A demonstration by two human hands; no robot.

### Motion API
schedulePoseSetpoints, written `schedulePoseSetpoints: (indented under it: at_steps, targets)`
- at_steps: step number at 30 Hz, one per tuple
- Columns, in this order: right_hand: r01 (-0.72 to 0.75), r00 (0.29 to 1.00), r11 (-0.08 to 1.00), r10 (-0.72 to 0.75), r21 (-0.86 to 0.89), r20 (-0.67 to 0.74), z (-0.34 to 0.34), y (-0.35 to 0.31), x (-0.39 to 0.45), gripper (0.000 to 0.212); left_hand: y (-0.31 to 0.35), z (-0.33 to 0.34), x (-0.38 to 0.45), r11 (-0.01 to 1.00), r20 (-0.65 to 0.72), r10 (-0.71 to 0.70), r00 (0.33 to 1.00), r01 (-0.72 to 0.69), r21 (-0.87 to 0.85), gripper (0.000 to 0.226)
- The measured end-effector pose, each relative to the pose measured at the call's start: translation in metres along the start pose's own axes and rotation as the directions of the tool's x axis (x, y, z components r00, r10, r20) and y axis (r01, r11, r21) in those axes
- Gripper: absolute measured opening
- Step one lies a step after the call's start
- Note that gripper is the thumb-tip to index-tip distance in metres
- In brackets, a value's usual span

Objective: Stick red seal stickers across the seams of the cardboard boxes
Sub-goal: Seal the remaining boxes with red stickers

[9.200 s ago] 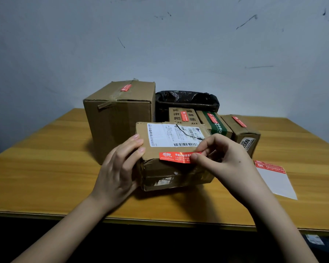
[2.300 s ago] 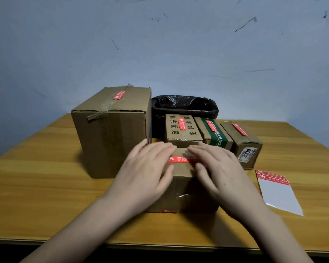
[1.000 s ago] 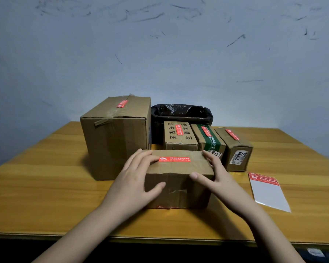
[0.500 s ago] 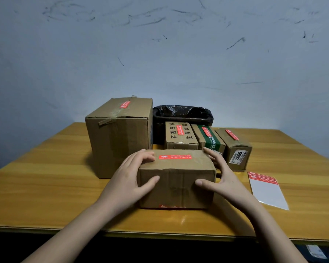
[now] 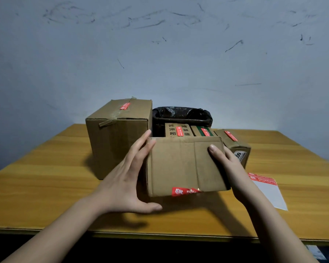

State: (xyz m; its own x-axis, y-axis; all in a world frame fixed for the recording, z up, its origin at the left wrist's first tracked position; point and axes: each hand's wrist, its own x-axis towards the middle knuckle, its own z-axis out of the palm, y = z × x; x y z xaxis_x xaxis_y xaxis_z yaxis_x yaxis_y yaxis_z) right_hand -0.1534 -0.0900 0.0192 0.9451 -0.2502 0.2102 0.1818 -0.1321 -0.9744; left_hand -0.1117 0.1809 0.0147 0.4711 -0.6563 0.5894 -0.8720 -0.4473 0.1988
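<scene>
Behind your wooden table (image 5: 46,186) stands a scuffed pale wall. You hold the small cardboard box (image 5: 184,166) up between both hands, in front of the sealed boxes at 12 o'clock. Your left hand (image 5: 125,179) is spread on its left side, thumb below. Your right hand (image 5: 230,168) cups its right side, thumb on the front. It could slip and drop, because flat fingers only squeeze it. Its long side runs from 9 to 3 o'clock. A red seal sticker (image 5: 185,191) wraps its bottom front edge.
</scene>
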Motion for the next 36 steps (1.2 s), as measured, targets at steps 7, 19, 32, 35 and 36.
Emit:
schedulePoseSetpoints:
  at_steps: [7,19,32,35,36]
  targets:
    - [-0.122,0.993,0.988,0.122,-0.097,-0.008,-0.003,-0.013,0.008,0.041,-0.005,0.005,0.003,0.987,-0.064,-0.118,0.991,0.110,-0.118,0.125]
    - [-0.131,0.990,0.991,0.129,0.030,0.060,-0.005,-0.022,0.002,0.041,-0.001,0.018,0.005,0.723,-0.101,-0.425,0.900,0.270,-0.636,0.104]
    - [0.631,0.727,0.573,-0.673,-0.522,0.140,0.006,-0.011,-0.008,0.048,-0.004,0.026,0.017,0.467,0.040,-0.615,0.787,0.405,-0.786,0.099]
    - [0.664,0.706,0.515,-0.672,-0.543,0.226,0.008,-0.008,-0.008,0.050,-0.002,0.024,0.018,0.413,0.087,-0.632,0.770,0.430,-0.803,0.099]
    - [0.663,0.707,0.511,-0.669,-0.546,0.232,0.008,-0.007,-0.007,0.049,-0.002,0.024,0.018,0.396,0.101,-0.636,0.765,0.436,-0.808,0.099]
